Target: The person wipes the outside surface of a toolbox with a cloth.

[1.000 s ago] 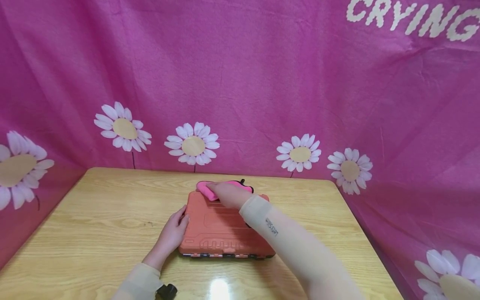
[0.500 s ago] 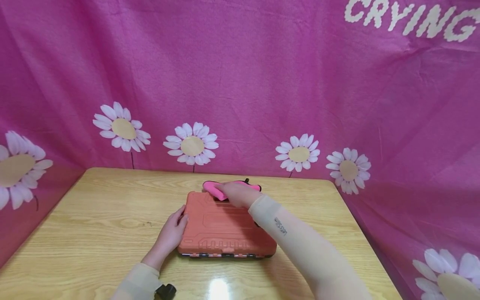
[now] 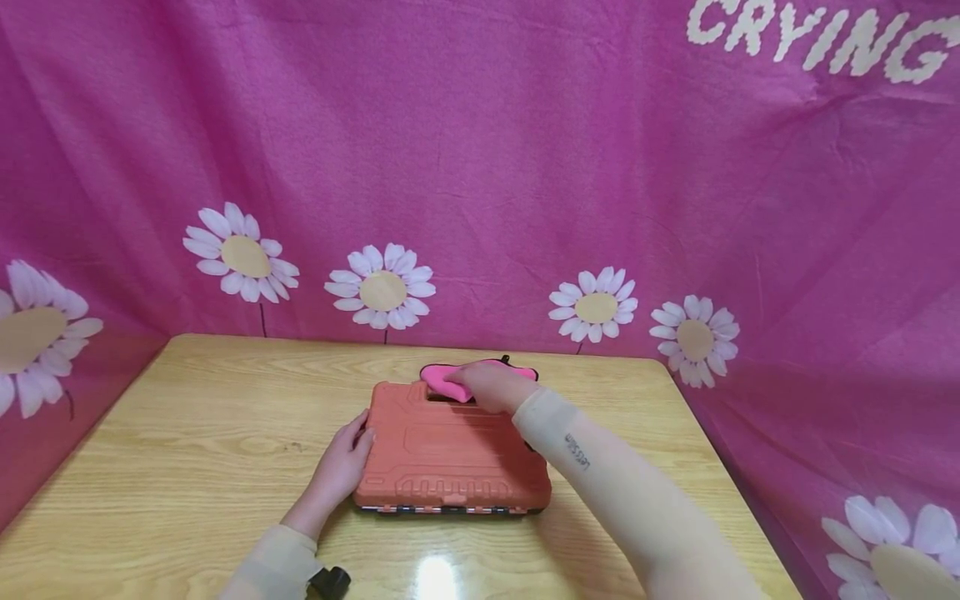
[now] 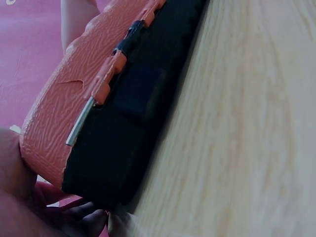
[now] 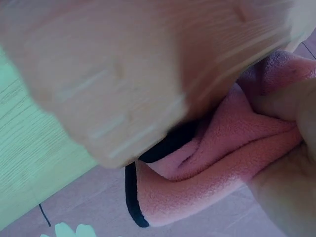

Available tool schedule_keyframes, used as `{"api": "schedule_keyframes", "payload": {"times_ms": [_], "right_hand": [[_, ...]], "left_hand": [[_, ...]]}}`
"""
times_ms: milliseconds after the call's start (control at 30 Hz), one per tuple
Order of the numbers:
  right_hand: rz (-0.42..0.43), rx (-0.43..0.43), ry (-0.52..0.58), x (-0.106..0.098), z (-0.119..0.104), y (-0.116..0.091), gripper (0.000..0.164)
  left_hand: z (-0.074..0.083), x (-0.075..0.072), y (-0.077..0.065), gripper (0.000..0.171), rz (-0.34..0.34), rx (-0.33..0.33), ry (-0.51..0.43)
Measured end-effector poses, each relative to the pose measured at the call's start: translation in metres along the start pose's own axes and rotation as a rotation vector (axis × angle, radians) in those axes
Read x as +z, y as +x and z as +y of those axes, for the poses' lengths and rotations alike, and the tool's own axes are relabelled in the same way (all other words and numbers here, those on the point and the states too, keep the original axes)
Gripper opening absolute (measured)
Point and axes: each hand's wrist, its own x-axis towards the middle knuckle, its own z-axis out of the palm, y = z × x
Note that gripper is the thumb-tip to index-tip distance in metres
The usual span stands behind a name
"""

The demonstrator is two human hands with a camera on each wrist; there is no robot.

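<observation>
An orange plastic tool case [image 3: 450,450] with a black lower half lies on the wooden table, its hinged side toward me. My left hand [image 3: 345,454] grips its left side; in the left wrist view the fingers [image 4: 81,217] curl at the corner of the black half. At the far edge, by the handle opening, my right hand [image 3: 491,387] holds a pink cleaning cloth [image 3: 442,379] with black edging. The right wrist view shows the fleecy cloth [image 5: 212,173] bunched between thumb and fingers, up against the case. My hand covers part of the cloth in the head view.
The wooden table [image 3: 210,433] extends around the case on all sides. A pink curtain [image 3: 480,167] with printed daisies hangs behind its far edge. A small black device [image 3: 330,582] is strapped at my left wrist.
My right hand has slid to the right along the case's far edge, taking the pink cloth with it. The left hand keeps its hold on the case's left side.
</observation>
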Motion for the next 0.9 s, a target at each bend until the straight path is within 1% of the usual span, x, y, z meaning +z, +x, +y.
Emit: {"api": "schedule_keyframes", "payload": {"times_ms": [233, 367, 600, 700, 833, 900], "right_hand": [[0.033, -0.039, 0.019, 0.003, 0.011, -0.005, 0.058], [0.045, -0.057, 0.049, 0.005, 0.019, -0.01, 0.056], [0.068, -0.032, 0.082, 0.008, 0.032, -0.025, 0.044], [0.091, -0.025, 0.137, 0.01, 0.037, -0.03, 0.041], [0.116, -0.001, 0.223, 0.014, 0.045, -0.039, 0.047], [0.121, 0.014, 0.247, 0.016, 0.049, -0.043, 0.05]], "left_hand": [[0.0, 0.0, 0.0, 0.054, 0.001, 0.013, 0.003], [0.0, 0.0, 0.0, 0.053, 0.0, 0.017, 0.007], [-0.001, 0.0, 0.0, 0.054, -0.013, 0.002, 0.001], [-0.002, 0.0, 0.001, 0.054, -0.014, 0.002, 0.006], [-0.002, 0.001, 0.001, 0.054, -0.01, 0.001, 0.009], [-0.003, 0.001, 0.001, 0.054, -0.011, -0.001, 0.008]]}}
